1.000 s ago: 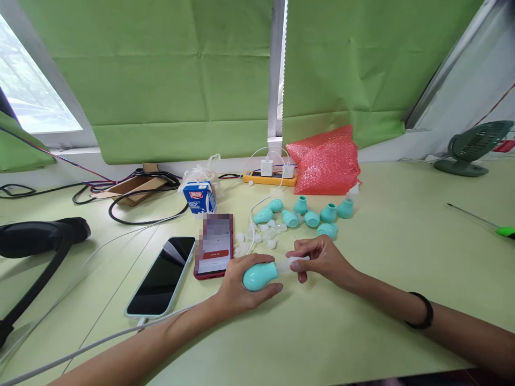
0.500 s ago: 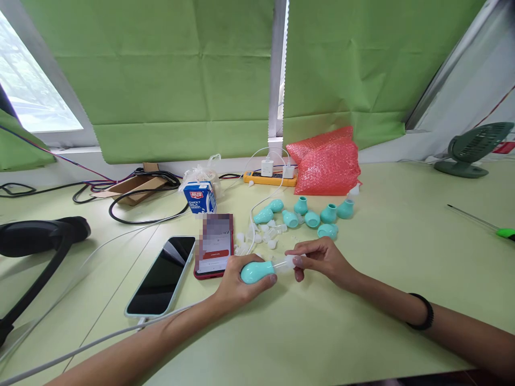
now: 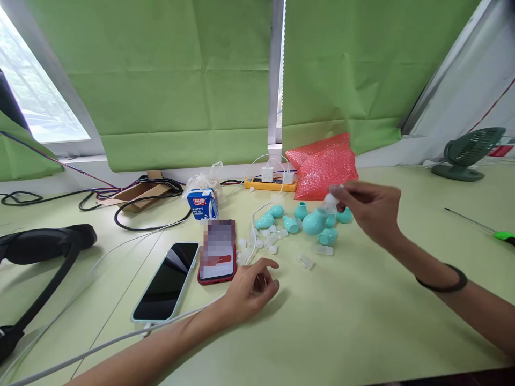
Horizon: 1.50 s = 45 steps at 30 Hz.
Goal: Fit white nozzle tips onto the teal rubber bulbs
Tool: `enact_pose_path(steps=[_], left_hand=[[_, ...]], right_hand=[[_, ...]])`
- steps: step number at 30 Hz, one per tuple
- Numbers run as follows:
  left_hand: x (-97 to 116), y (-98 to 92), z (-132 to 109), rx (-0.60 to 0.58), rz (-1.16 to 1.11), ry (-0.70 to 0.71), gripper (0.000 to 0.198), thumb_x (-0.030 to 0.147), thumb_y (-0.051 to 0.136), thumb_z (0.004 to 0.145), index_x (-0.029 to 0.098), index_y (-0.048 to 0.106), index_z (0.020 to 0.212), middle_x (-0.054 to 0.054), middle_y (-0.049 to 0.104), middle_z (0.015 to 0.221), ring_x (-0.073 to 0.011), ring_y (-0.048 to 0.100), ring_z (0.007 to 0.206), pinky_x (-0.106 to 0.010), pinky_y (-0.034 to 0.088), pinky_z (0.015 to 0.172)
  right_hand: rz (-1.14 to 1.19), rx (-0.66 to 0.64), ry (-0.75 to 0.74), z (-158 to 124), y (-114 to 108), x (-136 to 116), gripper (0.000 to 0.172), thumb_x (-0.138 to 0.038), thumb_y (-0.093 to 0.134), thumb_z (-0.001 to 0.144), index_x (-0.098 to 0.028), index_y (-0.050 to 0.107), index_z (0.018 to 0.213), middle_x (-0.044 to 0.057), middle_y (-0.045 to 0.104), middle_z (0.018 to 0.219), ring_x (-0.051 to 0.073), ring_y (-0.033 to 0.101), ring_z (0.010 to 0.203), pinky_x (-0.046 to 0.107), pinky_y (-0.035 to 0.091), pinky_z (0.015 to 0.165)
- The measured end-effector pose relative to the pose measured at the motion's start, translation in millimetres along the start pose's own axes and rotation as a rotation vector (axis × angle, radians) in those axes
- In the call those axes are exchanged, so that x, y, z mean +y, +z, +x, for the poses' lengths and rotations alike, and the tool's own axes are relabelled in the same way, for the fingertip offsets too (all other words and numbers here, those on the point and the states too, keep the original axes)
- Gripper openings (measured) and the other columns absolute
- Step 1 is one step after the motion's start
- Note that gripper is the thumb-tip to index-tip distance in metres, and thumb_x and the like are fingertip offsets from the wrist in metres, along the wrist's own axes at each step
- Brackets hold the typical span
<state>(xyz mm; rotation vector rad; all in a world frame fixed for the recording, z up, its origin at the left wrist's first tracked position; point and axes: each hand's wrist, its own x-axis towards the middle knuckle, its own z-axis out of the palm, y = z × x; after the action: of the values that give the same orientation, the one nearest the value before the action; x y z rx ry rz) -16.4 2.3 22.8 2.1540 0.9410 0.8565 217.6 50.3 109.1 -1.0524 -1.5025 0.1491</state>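
My right hand (image 3: 368,208) is raised above the table and pinches the clear nozzle of a teal rubber bulb (image 3: 314,222), which hangs from my fingers over a cluster of several loose teal bulbs (image 3: 293,217). My left hand (image 3: 250,288) rests on the green table (image 3: 322,332) with its fingers loosely curled and nothing in them. Small clear plastic caps (image 3: 261,241) lie scattered just beyond it, and two more clear pieces (image 3: 306,262) lie to its right.
Two phones (image 3: 169,279) lie left of my left hand, one red-cased (image 3: 217,252). A milk carton (image 3: 201,203), a cardboard box with cables (image 3: 137,194), a power strip (image 3: 269,184), a red bubble-wrap bag (image 3: 324,163), a small fan (image 3: 469,155), a green-handled screwdriver (image 3: 488,230) and a black headset (image 3: 40,252) surround them.
My left hand let go of the teal bulb and dropped to the table. My right hand carried the bulb by its clear nozzle up and away to the right, over the pile of bulbs.
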Motion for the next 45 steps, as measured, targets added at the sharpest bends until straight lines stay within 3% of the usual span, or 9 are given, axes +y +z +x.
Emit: enact_pose_path(steps=[7, 15, 22, 25, 29, 32, 36, 41, 45], left_hand=[[-4, 5.4, 0, 0.031, 0.172, 0.086, 0.015, 0.017, 0.042, 0.075, 0.014, 0.053, 0.085, 0.0, 0.052, 0.06, -0.0087, 0.045, 0.05, -0.019, 0.038, 0.049], [-1, 5.6, -2, -0.02, 0.394, 0.3, 0.016, 0.014, 0.042, 0.073, 0.014, 0.057, 0.08, -0.006, 0.057, 0.068, -0.0128, 0.053, 0.06, -0.021, 0.042, 0.053], [-2, 5.6, -2, -0.08, 0.496, 0.357, 0.015, 0.015, 0.042, 0.073, 0.013, 0.056, 0.078, -0.007, 0.056, 0.069, -0.0149, 0.053, 0.065, -0.024, 0.043, 0.057], [-2, 5.5, -2, -0.081, 0.513, 0.367, 0.014, 0.015, 0.042, 0.074, 0.014, 0.056, 0.077, -0.006, 0.055, 0.069, -0.0144, 0.053, 0.064, -0.024, 0.043, 0.056], [-2, 5.4, -2, -0.072, 0.511, 0.376, 0.014, 0.015, 0.041, 0.075, 0.014, 0.055, 0.077, -0.006, 0.055, 0.069, -0.0146, 0.053, 0.065, -0.024, 0.043, 0.057], [-2, 5.3, -2, -0.078, 0.511, 0.363, 0.014, 0.015, 0.041, 0.075, 0.014, 0.055, 0.079, -0.007, 0.055, 0.073, -0.0151, 0.052, 0.068, -0.025, 0.043, 0.059], [-2, 5.7, -2, -0.107, 0.511, 0.352, 0.014, 0.016, 0.042, 0.074, 0.014, 0.055, 0.079, -0.008, 0.055, 0.078, -0.0155, 0.051, 0.072, -0.026, 0.044, 0.063], [-2, 7.0, -1, -0.144, 0.531, 0.345, 0.014, 0.016, 0.044, 0.074, 0.014, 0.054, 0.083, -0.01, 0.054, 0.089, -0.0182, 0.05, 0.082, -0.03, 0.044, 0.072], [1, 6.7, 0, -0.194, 0.536, 0.323, 0.016, 0.015, 0.042, 0.075, 0.014, 0.053, 0.087, -0.011, 0.052, 0.092, -0.0202, 0.049, 0.091, -0.033, 0.043, 0.079]], right_hand=[[-0.454, 0.013, -0.236, 60, -5, 56, 0.023, -0.038, 0.058, 0.068, -0.018, 0.062, 0.057, 0.003, 0.061, 0.055, 0.015, 0.053, 0.051, 0.027, 0.042, 0.051], [-0.736, -0.112, -0.069, 65, 11, 100, 0.032, -0.045, 0.052, 0.069, -0.017, 0.067, 0.065, 0.005, 0.065, 0.065, 0.02, 0.059, 0.064, 0.026, 0.039, 0.051], [-0.839, -0.354, 0.071, 62, 20, 108, 0.033, -0.043, 0.048, 0.072, -0.018, 0.068, 0.067, 0.006, 0.066, 0.07, 0.022, 0.058, 0.068, 0.027, 0.037, 0.05], [-0.856, -0.297, 0.076, 60, 20, 107, 0.032, -0.044, 0.049, 0.07, -0.019, 0.068, 0.072, 0.007, 0.065, 0.072, 0.025, 0.057, 0.071, 0.029, 0.037, 0.051], [-0.764, -0.062, -0.038, 56, 20, 102, 0.027, -0.039, 0.051, 0.071, -0.019, 0.067, 0.079, 0.006, 0.065, 0.074, 0.022, 0.057, 0.07, 0.029, 0.041, 0.055], [-0.587, -0.005, -0.2, 45, 20, 90, 0.024, -0.033, 0.049, 0.073, -0.017, 0.065, 0.079, 0.006, 0.063, 0.072, 0.015, 0.055, 0.059, 0.027, 0.044, 0.059], [-0.421, -0.099, -0.398, 4, 24, 62, 0.019, -0.029, 0.049, 0.075, -0.017, 0.063, 0.079, 0.004, 0.06, 0.068, 0.012, 0.051, 0.053, 0.025, 0.044, 0.055], [-0.362, -0.509, -0.63, -63, 40, 37, 0.02, -0.022, 0.046, 0.078, -0.018, 0.06, 0.093, 0.008, 0.061, 0.084, 0.015, 0.057, 0.073, 0.026, 0.046, 0.062], [-0.396, -0.699, -0.633, -83, 50, 31, 0.03, -0.024, 0.046, 0.078, -0.016, 0.053, 0.107, 0.013, 0.051, 0.11, 0.025, 0.046, 0.103, 0.039, 0.042, 0.082]])
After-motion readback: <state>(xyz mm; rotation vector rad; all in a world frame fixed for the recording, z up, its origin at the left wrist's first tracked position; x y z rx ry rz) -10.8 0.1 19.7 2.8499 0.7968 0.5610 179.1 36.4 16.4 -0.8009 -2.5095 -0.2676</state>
